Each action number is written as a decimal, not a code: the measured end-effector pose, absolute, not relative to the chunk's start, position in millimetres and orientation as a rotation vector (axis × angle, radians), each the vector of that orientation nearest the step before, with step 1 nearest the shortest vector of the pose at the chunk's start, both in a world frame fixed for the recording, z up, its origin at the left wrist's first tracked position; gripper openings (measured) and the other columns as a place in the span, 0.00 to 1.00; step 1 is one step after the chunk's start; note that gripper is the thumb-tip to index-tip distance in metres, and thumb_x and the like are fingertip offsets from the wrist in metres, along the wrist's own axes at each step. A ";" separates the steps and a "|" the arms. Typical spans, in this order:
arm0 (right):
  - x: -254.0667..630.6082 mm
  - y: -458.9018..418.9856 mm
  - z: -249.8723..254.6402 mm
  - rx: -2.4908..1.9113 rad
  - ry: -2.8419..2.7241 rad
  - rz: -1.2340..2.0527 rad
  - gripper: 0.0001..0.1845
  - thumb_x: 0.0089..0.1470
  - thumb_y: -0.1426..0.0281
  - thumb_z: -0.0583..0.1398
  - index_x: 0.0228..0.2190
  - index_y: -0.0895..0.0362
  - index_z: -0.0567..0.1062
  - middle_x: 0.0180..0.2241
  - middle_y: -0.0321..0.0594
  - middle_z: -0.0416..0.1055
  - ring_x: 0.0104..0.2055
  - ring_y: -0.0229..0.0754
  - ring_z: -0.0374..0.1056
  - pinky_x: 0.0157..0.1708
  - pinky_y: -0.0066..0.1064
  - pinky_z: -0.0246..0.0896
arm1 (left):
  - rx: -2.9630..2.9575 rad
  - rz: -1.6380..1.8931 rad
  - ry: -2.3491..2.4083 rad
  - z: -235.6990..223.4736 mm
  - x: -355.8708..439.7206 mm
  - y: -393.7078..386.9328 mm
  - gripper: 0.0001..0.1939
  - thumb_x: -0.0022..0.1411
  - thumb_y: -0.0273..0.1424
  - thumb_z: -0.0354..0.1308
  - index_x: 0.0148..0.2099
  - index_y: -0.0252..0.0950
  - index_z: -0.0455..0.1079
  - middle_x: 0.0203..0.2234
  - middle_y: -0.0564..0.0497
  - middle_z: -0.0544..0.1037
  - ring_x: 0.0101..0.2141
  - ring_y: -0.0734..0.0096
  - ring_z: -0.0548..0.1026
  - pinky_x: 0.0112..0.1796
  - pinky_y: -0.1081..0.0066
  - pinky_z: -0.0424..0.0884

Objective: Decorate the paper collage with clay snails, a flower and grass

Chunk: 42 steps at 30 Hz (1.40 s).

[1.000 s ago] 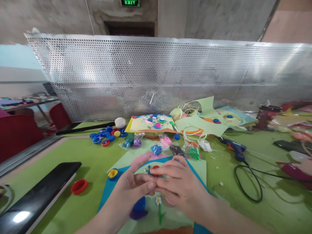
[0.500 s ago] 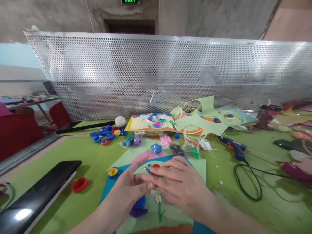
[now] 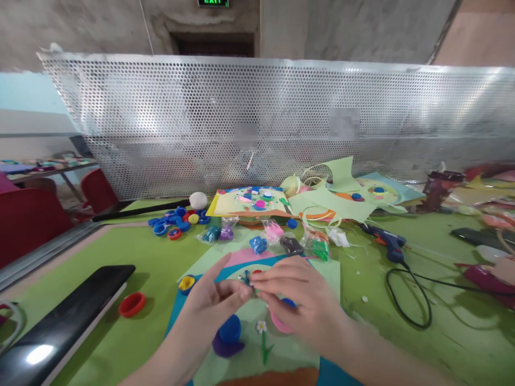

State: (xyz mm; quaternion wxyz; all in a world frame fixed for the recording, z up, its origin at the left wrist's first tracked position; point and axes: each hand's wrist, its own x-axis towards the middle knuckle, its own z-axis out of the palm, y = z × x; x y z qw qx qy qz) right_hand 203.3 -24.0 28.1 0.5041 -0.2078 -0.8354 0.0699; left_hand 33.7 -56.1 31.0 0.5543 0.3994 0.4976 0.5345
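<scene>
My left hand (image 3: 215, 300) and my right hand (image 3: 303, 303) meet fingertip to fingertip above a pale green paper picture (image 3: 245, 359) on blue backing. Thumb and fingers of each are pinched together; what lies between them is too small and hidden to name. Just past the fingertips show a small blue-and-white clay piece (image 3: 245, 276) and part of a red disc (image 3: 256, 272). Below my left hand is a blue cap with purple clay (image 3: 228, 343). A white clay flower (image 3: 261, 326) with a green stem lies beside it. My right hand partly covers a pink clay shape (image 3: 280, 320).
Bagged clay (image 3: 292, 245) and a blue clay lump (image 3: 258, 245) lie beyond the picture. A glue gun (image 3: 388, 242) with a looped cord is right. Left are a black phone-like slab (image 3: 68, 316), a red ring (image 3: 132, 304) and bottle caps (image 3: 177, 220). A perforated metal panel (image 3: 281, 123) stands behind.
My right hand's fingers have drawn back slightly and closed nearer the left fingertips, uncovering more of the pink shape and its blue cap. The left hand has shifted slightly, showing more of the purple clay.
</scene>
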 end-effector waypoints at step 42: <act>218.4 15.0 27.3 -1.107 -1.833 1.228 0.13 0.51 0.69 0.56 0.39 0.60 0.74 0.33 0.41 0.75 0.25 0.32 0.67 0.28 0.26 0.64 | 1.187 1.152 1.235 38.0 26.9 -53.3 0.56 0.45 0.39 0.67 0.65 0.34 0.34 0.24 0.50 0.81 0.44 0.56 0.74 0.41 0.63 0.67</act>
